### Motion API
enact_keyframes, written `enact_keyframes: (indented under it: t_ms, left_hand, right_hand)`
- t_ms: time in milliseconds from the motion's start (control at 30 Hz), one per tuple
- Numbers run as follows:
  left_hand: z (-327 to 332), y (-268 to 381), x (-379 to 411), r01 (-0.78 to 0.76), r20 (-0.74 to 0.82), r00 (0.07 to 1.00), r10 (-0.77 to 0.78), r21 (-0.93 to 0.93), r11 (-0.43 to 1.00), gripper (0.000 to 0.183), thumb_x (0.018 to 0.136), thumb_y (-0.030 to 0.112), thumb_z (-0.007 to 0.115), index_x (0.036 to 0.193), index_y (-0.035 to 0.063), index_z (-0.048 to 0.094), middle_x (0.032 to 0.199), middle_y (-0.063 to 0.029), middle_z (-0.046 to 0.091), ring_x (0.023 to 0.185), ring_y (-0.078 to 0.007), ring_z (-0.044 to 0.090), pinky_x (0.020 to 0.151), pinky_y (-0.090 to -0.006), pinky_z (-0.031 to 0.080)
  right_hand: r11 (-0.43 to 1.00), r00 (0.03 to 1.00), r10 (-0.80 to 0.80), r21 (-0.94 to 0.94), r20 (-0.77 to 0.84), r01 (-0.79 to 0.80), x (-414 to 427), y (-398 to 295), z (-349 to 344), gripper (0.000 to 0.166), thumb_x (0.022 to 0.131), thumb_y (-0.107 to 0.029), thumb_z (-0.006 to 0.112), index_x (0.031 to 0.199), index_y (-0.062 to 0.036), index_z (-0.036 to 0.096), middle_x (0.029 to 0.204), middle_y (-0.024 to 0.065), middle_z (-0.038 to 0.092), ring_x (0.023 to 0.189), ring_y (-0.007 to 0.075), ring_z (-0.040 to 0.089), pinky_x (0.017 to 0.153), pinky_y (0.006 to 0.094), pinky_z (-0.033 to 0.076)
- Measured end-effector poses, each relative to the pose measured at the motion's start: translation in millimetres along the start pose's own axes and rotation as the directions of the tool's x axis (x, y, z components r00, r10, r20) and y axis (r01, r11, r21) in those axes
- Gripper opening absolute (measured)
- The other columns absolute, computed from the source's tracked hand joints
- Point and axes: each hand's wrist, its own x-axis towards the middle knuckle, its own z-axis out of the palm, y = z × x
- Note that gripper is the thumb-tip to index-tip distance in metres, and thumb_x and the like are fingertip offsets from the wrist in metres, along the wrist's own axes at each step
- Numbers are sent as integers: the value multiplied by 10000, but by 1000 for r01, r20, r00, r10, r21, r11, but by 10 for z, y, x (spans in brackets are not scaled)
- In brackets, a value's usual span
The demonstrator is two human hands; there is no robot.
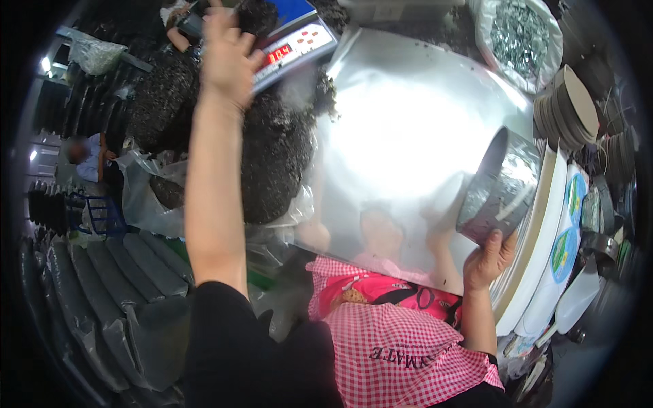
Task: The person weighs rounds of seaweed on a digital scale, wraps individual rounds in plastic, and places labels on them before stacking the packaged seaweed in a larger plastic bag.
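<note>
My left hand (224, 61), blurred, reaches to the top left, fingers spread, beside a digital scale (301, 48) with lit red digits. Nothing shows in its grip, though the far fingers are unclear. Dark, moist, shredded material (275, 163) is heaped below the scale, partly behind my left forearm. At the right, my right hand (487, 260) grips the lower end of a round metal mould or pan (502, 188), tilted over the edge of a shiny metal sheet (357, 168). The sheet lies before me and reflects a bright light and my arms.
Stacked round discs (581, 102) and an open bag of glossy dark pieces (525, 41) stand at the upper right. White stacked items (546, 255) lie beside my right hand. Long wrapped dark packs (102, 306) fill the lower left. A co-worker (92, 158) sits farther left; another person's arm (176, 35) shows above.
</note>
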Motion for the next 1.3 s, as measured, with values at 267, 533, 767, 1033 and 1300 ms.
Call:
enact_keyframes:
  t_ms: [267, 533, 767, 1033, 1300]
  left_hand:
    - [257, -1315, -2171, -818, 847, 515, 133, 439, 372, 601, 741, 316, 741, 1264, 81, 562, 1466, -237, 297, 1397, -386, 224, 1132, -536, 173]
    - [-1899, -1010, -1810, 318, -512, 828, 229, 765, 560, 706, 896, 400, 616, 1387, -30, 348, 1364, -241, 437, 1257, -364, 418, 1070, -398, 307]
    - [-1789, -877, -1530, 314, -293, 929, -228, 295, 902, 551, 846, 218, 715, 1285, -11, 472, 1206, -131, 583, 1081, -216, 570, 928, -329, 447]
    - [-1852, -1023, -1432, 157, -209, 967, -147, 34, 987, 609, 905, 322, 594, 1378, 20, 356, 1383, -111, 414, 1281, -210, 376, 1083, -335, 271]
    - [-1999, -1103, -1334, 338, -312, 899, -307, 48, 940, 1012, 843, 801, 232, 1511, 56, 76, 1581, -139, 44, 1457, -247, 10, 1158, -385, 63]
  right_hand:
    - [456, 806, 22, -724, 591, 518, 571, -178, -414, 196, 883, -53, 603, 1074, -9, 618, 948, 87, 646, 874, 199, 622, 1042, 449, 331]
    - [596, 736, -118, -545, 667, 589, 624, 105, 537, 565, 735, -53, 708, 1273, -41, 534, 1228, 191, 555, 1154, 368, 515, 975, 438, 416]
    - [838, 550, 482, -542, 683, -61, 312, 617, 2398, 644, 782, -274, 744, 1266, 55, 475, 1138, 240, 603, 1082, 363, 574, 947, 394, 451]
    - [918, 653, 397, -283, 645, -279, 262, 856, 2762, 680, 735, -313, 804, 1191, 98, 511, 1109, 193, 601, 1000, 254, 600, 898, 334, 472]
    - [609, 351, 629, -159, 693, -777, 353, 996, 3030, 640, 756, -201, 782, 1238, 60, 451, 1117, 158, 599, 1012, 225, 583, 891, 333, 467]
